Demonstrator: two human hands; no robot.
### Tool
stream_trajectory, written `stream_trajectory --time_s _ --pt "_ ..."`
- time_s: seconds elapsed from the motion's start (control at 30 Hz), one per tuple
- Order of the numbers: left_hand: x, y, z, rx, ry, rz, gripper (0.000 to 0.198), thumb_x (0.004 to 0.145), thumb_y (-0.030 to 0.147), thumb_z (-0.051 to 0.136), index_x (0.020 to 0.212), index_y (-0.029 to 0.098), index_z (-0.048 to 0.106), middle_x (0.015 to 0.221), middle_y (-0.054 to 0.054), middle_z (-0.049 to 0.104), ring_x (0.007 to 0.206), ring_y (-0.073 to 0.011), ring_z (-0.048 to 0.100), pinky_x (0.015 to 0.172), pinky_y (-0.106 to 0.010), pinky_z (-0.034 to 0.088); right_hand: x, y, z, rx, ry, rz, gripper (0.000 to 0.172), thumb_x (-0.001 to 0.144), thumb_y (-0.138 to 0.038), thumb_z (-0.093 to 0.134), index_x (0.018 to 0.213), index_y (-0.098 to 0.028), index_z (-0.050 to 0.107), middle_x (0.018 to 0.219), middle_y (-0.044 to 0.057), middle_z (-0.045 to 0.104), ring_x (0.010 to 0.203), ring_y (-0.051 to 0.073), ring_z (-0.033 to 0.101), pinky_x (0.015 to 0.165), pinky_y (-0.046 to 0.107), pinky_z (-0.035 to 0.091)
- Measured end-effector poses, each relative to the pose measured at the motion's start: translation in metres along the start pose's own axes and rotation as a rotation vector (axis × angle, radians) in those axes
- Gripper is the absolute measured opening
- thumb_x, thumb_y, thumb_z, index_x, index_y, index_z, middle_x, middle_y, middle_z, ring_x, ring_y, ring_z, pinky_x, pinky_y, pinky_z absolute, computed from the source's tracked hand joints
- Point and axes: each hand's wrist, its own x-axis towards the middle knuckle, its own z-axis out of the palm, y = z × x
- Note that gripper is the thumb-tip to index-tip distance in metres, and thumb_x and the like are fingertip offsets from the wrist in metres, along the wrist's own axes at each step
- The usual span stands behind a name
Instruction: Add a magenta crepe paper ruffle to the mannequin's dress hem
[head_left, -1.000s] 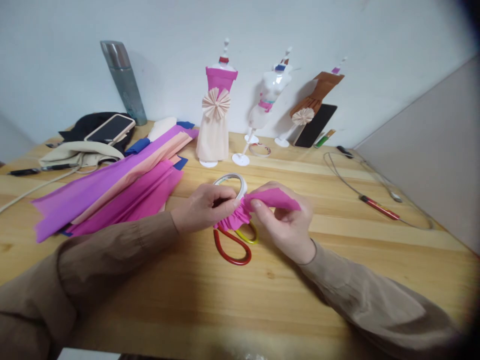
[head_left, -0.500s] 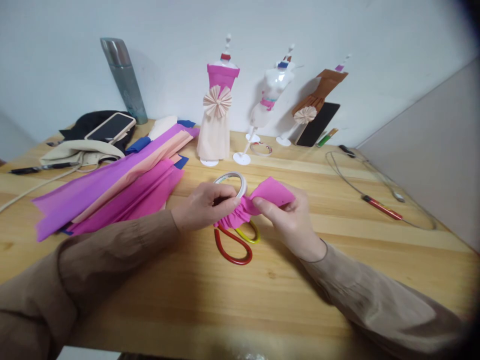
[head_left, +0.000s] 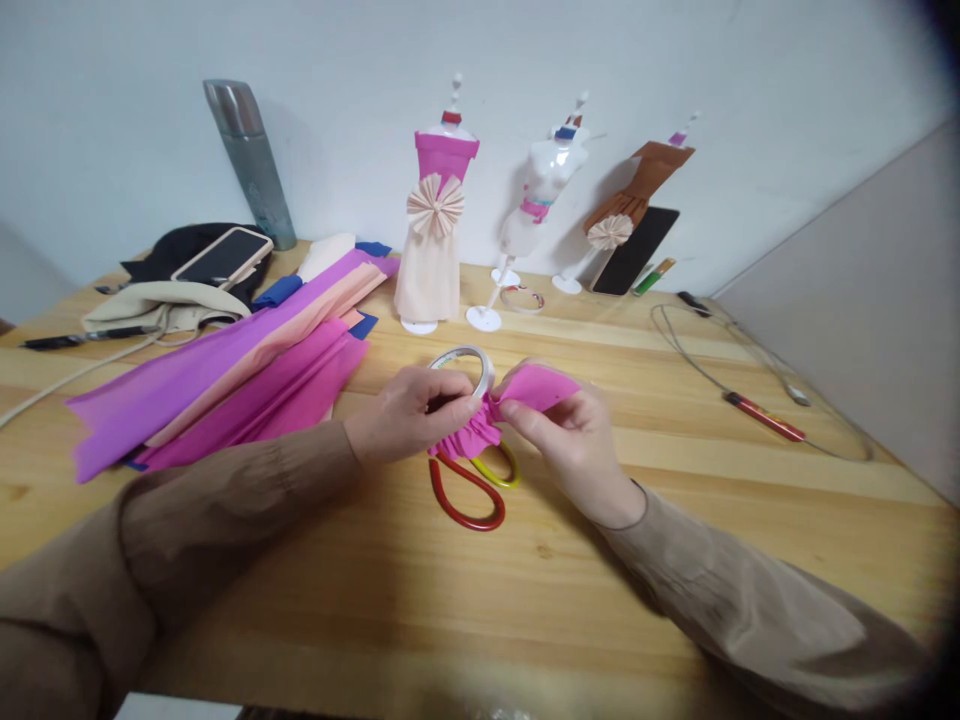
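Note:
Between my hands is a strip of pink crepe paper (head_left: 541,386), gathered into small pleats on its left part and flat on its right. My left hand (head_left: 416,408) pinches the pleated end between thumb and fingers. With thumb and fingers closed, my right hand (head_left: 574,435) grips the strip where the pleats meet the flat part. A roll of tape (head_left: 484,370) stands up just behind my left fingertips; its lower part is hidden. Below the paper, scissors with one red handle (head_left: 469,520) and one yellow handle lie on the table, their blades out of sight.
Folded purple, peach and pink paper (head_left: 225,375) lies to the left, with a phone (head_left: 223,256) on dark cloth and a bottle (head_left: 251,165) behind. Small dress forms in paper dresses (head_left: 427,270) stand at the back. A red-handled tool with a cord (head_left: 763,416) lies right.
My right hand has shifted slightly left, closer to my left hand, bringing the flat end of the pink paper with it. My left hand stays in place.

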Motion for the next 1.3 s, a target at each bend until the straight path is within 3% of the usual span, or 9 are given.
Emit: stream_trajectory --time_s 0.47,0.73,0.9,1.1,1.3 --pt "-0.0006 -0.0002 0.0010 0.003 -0.005 -0.007 0.033 0.087 0.025 0.046 0.056 0.017 0.037 0.053 0.004 0.037 0.053 -0.0082 0.036 0.052 -0.024 0.027 -0.0024 0.0056 0.0032 0.213 0.020 0.215 0.008 0.075 -0.027 0.073 0.076 -0.020 0.069 0.072 -0.001 0.070 0.064 0.014 0.062 0.065 0.029 0.052" --pt "-0.0004 -0.0012 0.0019 -0.007 0.000 0.050 0.034 0.087 0.023 0.046 0.056 0.018 0.033 0.053 0.005 0.033 0.052 -0.0076 0.033 0.051 -0.025 0.026 -0.0021 0.0065 0.0045 0.205 0.064 0.253 0.012 0.073 -0.029 0.073 0.077 -0.020 0.067 0.074 0.000 0.071 0.065 0.015 0.063 0.067 0.031 0.053" --pt "-0.0011 0.0000 0.0020 0.004 -0.014 0.012 0.034 0.087 0.024 0.046 0.056 0.018 0.034 0.052 0.005 0.034 0.052 -0.0075 0.034 0.051 -0.024 0.027 -0.0024 0.0058 0.0062 0.183 0.071 0.294 0.014 0.072 -0.030 0.073 0.076 -0.019 0.066 0.071 0.000 0.070 0.064 0.015 0.061 0.065 0.031 0.052" --pt "-0.0004 0.0023 0.0030 0.018 -0.034 -0.001 0.034 0.088 0.024 0.044 0.056 0.019 0.034 0.052 0.005 0.035 0.053 -0.0082 0.034 0.051 -0.025 0.026 -0.0020 0.0038 0.0074 0.041 0.060 0.239 0.012 0.073 -0.029 0.067 0.073 -0.018 0.063 0.067 0.000 0.066 0.061 0.015 0.058 0.061 0.031 0.049" --pt "-0.0007 0.0063 0.0081 0.150 -0.029 0.095 0.034 0.087 0.021 0.042 0.057 0.019 0.028 0.052 0.005 0.030 0.051 -0.0080 0.029 0.051 -0.026 0.024 -0.0034 0.0001 0.0097 -0.281 0.112 0.007 0.014 0.072 -0.019 0.058 0.060 -0.020 0.051 0.059 -0.003 0.050 0.056 0.012 0.045 0.054 0.028 0.037"
